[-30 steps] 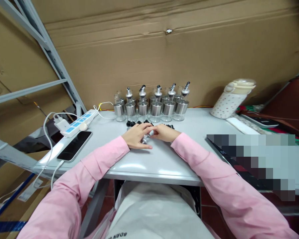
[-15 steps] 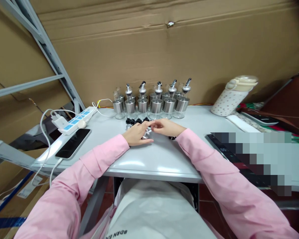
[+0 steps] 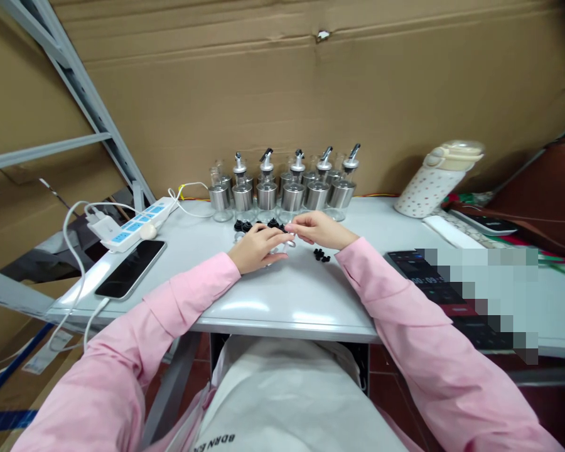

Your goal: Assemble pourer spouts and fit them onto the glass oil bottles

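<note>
My left hand (image 3: pixel 258 248) is closed on a small silver ring-like part (image 3: pixel 290 243), low over the middle of the table. Against its fingertips, my right hand (image 3: pixel 321 230) is pinched; what it grips is too small to make out. Black stoppers (image 3: pixel 247 225) lie just behind my left hand, with clear or silver pieces partly hidden under it. Small black pieces (image 3: pixel 321 255) rest to the right, below my right hand. Behind stand several glass bottles with steel sleeves (image 3: pixel 267 196), some topped with silver pourers (image 3: pixel 297 162).
A power strip (image 3: pixel 144 224) with white cables and a phone (image 3: pixel 132 270) lie on the left of the grey table (image 3: pixel 282 314). On the right are a dotted flask (image 3: pixel 426 183), a device showing a timer (image 3: pixel 417 270) and a brown bag (image 3: pixel 541 194).
My right hand has moved slightly up and away, uncovering more of the small black pieces. My left hand has shifted a little, and the silver ring-like part now shows at its fingertips.
</note>
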Motion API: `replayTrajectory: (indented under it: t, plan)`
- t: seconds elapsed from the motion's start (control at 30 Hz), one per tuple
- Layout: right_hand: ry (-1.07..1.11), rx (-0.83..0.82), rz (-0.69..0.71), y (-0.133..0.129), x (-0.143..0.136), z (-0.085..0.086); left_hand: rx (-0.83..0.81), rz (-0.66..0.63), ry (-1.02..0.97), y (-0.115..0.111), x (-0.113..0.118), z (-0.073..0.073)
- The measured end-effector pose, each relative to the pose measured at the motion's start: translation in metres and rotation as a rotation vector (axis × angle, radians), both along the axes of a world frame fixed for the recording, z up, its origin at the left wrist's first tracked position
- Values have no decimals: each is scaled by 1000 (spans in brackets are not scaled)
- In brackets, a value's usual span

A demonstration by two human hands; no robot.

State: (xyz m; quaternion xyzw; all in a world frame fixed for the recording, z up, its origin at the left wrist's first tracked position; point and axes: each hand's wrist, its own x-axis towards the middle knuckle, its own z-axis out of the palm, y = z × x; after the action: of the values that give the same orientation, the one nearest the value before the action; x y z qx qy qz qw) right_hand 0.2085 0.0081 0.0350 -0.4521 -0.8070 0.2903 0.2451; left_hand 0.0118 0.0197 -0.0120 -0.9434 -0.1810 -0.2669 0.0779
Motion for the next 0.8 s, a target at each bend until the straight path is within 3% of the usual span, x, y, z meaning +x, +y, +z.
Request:
replayTrajectory:
  t: [0.13, 0.3, 0.43, 0.8]
  plan:
    - [-16, 11, -23, 1, 4, 2, 2, 10, 20, -2, 1, 1]
    - [-223, 127, -110, 14, 38, 3, -1, 22, 44, -3, 0, 2]
    - [-385, -4, -87, 24, 59, -4, 24, 10, 35, -3, 0, 0]
    - [-467, -30, -90, 21, 36, -16, 58, 13, -51, -1, -2, 3]
